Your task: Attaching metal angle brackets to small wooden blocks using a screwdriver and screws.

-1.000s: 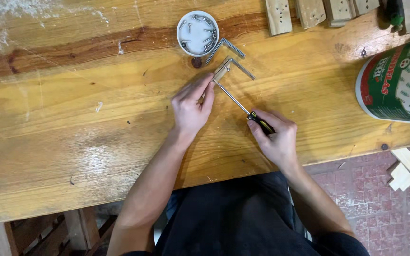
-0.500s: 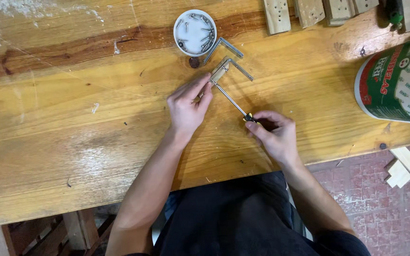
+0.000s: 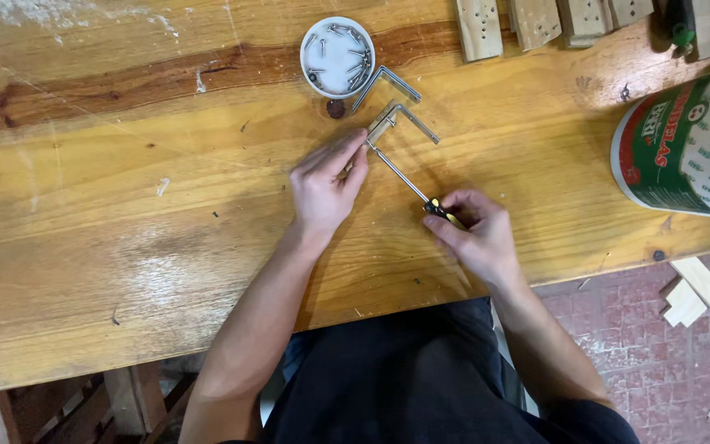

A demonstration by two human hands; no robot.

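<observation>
Screwdriver (image 3: 408, 182) lies low across the wooden workbench (image 3: 125, 247) in the head view, its long axis running diagonally — handle near the person, tip up and left at a small wooden piece with a metal bracket (image 3: 396, 123). The right hand (image 3: 474, 234) is closed around the dark handle; the left hand (image 3: 326, 185) presses nearly straight fingers down beside the tip, gripping nothing that shows. Judging by this, screw-driving is under way; a second bracket (image 3: 384, 82) and a white dish of screws (image 3: 337, 56) wait nearby.
</observation>
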